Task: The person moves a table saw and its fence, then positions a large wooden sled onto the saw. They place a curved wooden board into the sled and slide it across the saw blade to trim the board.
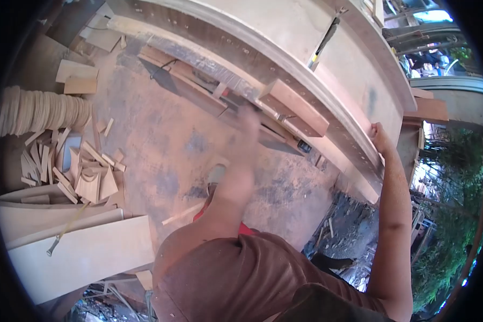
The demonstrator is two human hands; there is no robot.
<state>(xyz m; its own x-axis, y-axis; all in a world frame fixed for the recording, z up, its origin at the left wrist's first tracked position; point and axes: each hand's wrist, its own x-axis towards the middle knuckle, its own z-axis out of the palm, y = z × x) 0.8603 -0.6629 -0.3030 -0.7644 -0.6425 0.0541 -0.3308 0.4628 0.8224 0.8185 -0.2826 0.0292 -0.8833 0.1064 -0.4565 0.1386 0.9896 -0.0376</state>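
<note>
My left hand is smeared by motion, so its fingers and anything in them cannot be made out. It is close to the lower side of a long wooden frame, near a reddish wooden block and a narrow tool with a dark end. At the frame's right end, my right hand has its fingers curled over the pale rim. A thin dark tool with a yellow part lies on the pale panel of the frame.
On the dusty floor, offcuts lie heaped at left below a row of stacked curved wooden pieces. A pale board lies at lower left, with a yellow tool across it. Greenery stands at right.
</note>
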